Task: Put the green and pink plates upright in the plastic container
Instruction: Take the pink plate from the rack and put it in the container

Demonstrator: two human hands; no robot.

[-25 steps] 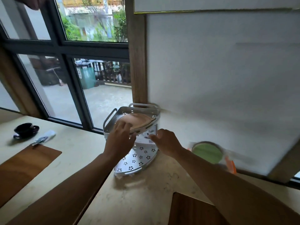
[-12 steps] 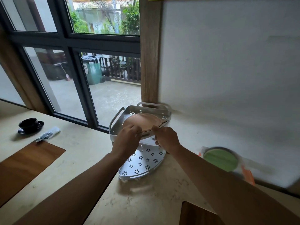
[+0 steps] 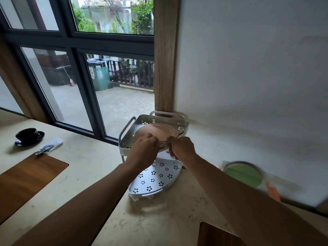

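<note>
- Left hand (image 3: pixel 144 148) and right hand (image 3: pixel 181 149) both pinch the near rim of the pink plate (image 3: pixel 156 132).
- The plate lies flat in the top tier of the white rack (image 3: pixel 154 181) on the worktop (image 3: pixel 88 166).
- The green plate (image 3: pixel 243 174) sits blurred to the right, by the wall.

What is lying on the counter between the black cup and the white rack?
In the head view, a wrapped cutlery packet lies between the black cup and the white rack; the remaining counter is bare.
</note>
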